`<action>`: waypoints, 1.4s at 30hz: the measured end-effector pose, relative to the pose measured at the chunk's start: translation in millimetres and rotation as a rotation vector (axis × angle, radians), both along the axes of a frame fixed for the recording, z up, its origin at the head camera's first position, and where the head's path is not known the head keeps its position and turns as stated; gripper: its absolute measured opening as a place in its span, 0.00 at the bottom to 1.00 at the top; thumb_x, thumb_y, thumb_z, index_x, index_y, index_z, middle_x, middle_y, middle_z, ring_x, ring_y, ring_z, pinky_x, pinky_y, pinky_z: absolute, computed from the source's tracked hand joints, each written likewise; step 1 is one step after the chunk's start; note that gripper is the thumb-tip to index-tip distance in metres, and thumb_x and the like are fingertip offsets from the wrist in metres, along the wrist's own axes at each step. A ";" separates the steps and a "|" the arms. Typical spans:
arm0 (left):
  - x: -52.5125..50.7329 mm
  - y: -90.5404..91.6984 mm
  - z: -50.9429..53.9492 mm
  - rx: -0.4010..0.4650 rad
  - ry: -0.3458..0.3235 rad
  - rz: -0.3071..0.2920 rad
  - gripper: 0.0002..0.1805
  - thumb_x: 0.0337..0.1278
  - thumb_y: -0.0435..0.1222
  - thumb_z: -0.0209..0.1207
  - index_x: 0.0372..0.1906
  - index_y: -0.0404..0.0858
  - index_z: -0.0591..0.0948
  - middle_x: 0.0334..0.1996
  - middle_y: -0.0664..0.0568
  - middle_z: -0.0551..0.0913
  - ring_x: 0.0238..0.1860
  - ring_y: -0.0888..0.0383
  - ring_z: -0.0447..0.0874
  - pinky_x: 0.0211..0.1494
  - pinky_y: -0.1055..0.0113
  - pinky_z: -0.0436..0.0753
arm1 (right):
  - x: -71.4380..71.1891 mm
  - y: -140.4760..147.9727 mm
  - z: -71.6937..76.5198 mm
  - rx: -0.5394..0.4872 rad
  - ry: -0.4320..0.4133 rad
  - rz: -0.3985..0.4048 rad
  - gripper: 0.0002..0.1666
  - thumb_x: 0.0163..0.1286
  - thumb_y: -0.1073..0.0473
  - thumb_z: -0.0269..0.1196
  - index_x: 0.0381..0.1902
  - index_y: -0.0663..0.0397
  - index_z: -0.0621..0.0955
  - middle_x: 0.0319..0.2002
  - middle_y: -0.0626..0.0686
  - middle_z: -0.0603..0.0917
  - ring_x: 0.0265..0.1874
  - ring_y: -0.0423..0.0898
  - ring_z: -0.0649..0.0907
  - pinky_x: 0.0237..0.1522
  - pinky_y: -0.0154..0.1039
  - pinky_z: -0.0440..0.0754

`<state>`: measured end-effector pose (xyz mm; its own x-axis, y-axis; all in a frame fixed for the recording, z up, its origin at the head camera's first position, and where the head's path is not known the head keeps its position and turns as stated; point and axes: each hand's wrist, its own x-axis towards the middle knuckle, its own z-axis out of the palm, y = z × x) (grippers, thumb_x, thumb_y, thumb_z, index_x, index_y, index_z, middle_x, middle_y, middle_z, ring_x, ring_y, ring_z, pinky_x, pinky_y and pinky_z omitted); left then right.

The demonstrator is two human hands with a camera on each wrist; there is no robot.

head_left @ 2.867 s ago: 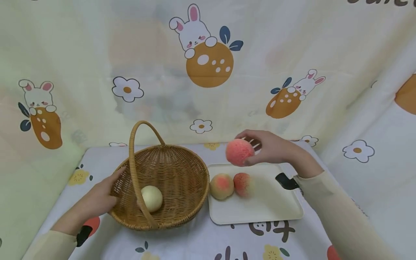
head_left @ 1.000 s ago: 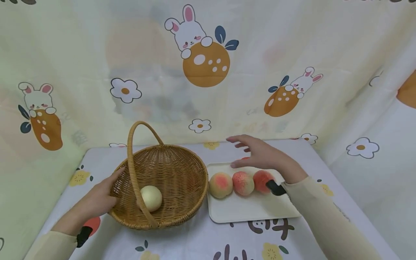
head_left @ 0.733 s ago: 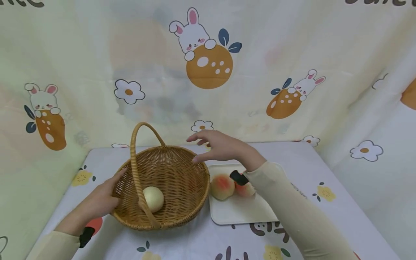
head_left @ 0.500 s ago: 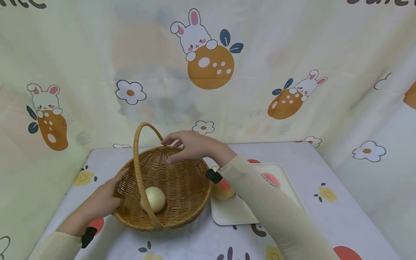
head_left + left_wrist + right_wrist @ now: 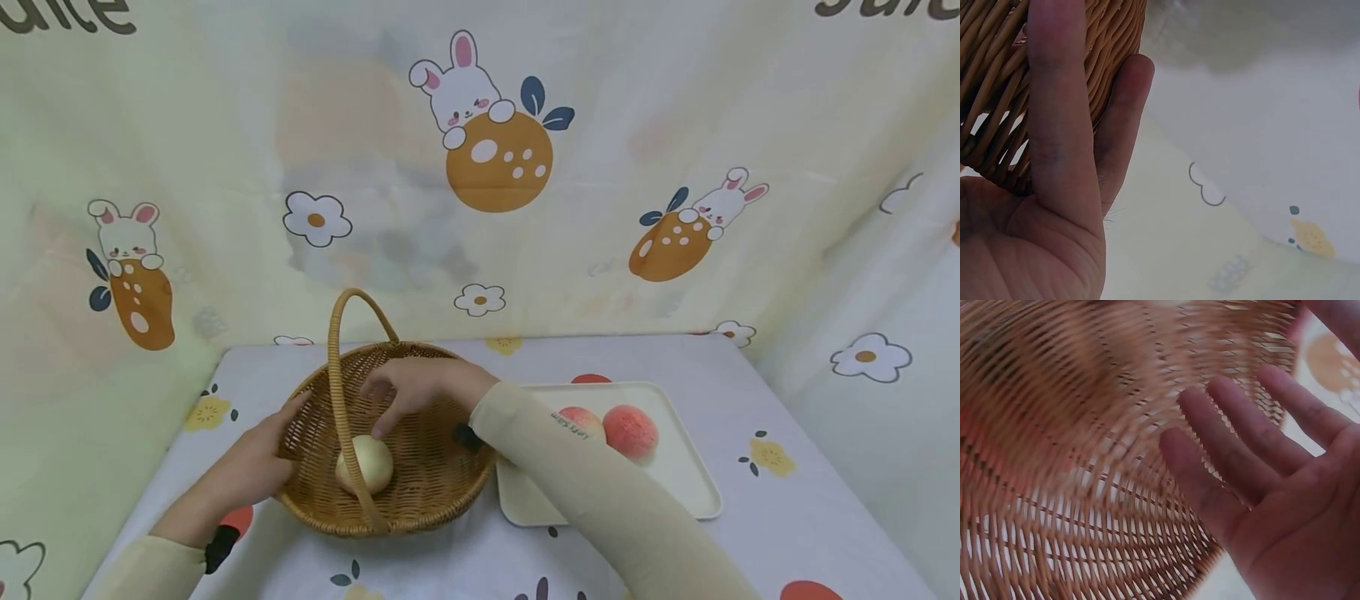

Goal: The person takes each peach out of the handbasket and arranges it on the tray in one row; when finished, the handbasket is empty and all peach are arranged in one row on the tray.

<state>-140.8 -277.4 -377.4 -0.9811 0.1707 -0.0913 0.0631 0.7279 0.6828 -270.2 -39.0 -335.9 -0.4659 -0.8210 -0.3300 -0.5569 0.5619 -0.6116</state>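
Note:
My left hand (image 5: pixel 255 458) holds the left rim of a wicker basket (image 5: pixel 442 467), its fingers along the outer weave in the left wrist view. In the basket lies a pale cream peach (image 5: pixel 375 462), partly behind the arched handle (image 5: pixel 337 375). My right hand (image 5: pixel 412 387) reaches down inside the basket, just above that peach, with fingers loosely bent and nothing held. The right wrist view shows its spread fingers (image 5: pixel 1229 450) over the blurred weave. On the white tray (image 5: pixel 675 492) sit a red peach (image 5: pixel 632 432) and a paler one (image 5: pixel 583 421), partly hidden by the right sleeve.
The tray stands close to the basket's right side, and the right forearm (image 5: pixel 600 500) crosses over it. A printed tablecloth (image 5: pixel 435 567) covers the table. A patterned curtain (image 5: pixel 375 167) hangs behind and at both sides.
A pink-red peach came to rest on the tray, released by my right hand. That hand then swept left and sank into the basket, while my left hand kept its hold on the rim.

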 end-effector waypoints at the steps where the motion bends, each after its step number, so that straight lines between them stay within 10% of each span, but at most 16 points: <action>1: -0.5 0.7 0.4 0.001 0.001 -0.003 0.55 0.38 0.18 0.55 0.80 0.32 0.50 0.71 0.21 0.57 0.61 0.30 0.69 0.44 0.48 0.82 | 1.4 -0.7 -2.5 0.023 -0.004 0.007 0.43 0.62 0.46 0.74 0.71 0.51 0.73 0.66 0.53 0.77 0.64 0.46 0.75 0.60 0.39 0.73; 13: 0.0 4.3 1.7 -0.022 -0.046 0.034 0.54 0.40 0.18 0.54 0.80 0.32 0.49 0.72 0.22 0.56 0.56 0.32 0.71 0.41 0.49 0.83 | 27.1 -23.8 -30.1 0.152 -0.062 0.092 0.37 0.58 0.52 0.77 0.63 0.57 0.77 0.48 0.46 0.81 0.48 0.39 0.79 0.50 0.32 0.76; 21: 1.9 1.8 -3.4 -0.061 -0.019 0.039 0.55 0.39 0.20 0.55 0.80 0.33 0.50 0.72 0.23 0.58 0.64 0.31 0.68 0.55 0.37 0.76 | 46.0 -36.2 -37.0 0.214 0.167 0.075 0.42 0.50 0.50 0.81 0.63 0.44 0.76 0.43 0.41 0.80 0.41 0.37 0.78 0.42 0.31 0.75; 27: 0.3 1.7 -2.2 -0.069 -0.027 0.040 0.54 0.40 0.20 0.55 0.80 0.33 0.50 0.72 0.23 0.58 0.64 0.28 0.67 0.54 0.37 0.77 | 37.0 -19.6 -16.6 0.155 0.238 0.082 0.42 0.46 0.46 0.82 0.60 0.41 0.78 0.42 0.40 0.80 0.40 0.38 0.78 0.38 0.33 0.77; 42: 1.5 1.3 -1.4 -0.042 -0.047 0.037 0.54 0.42 0.19 0.54 0.81 0.33 0.49 0.72 0.22 0.55 0.63 0.27 0.68 0.47 0.42 0.82 | 13.6 75.6 63.1 -0.231 0.069 -0.063 0.42 0.44 0.60 0.76 0.60 0.37 0.76 0.55 0.43 0.76 0.48 0.47 0.80 0.45 0.43 0.82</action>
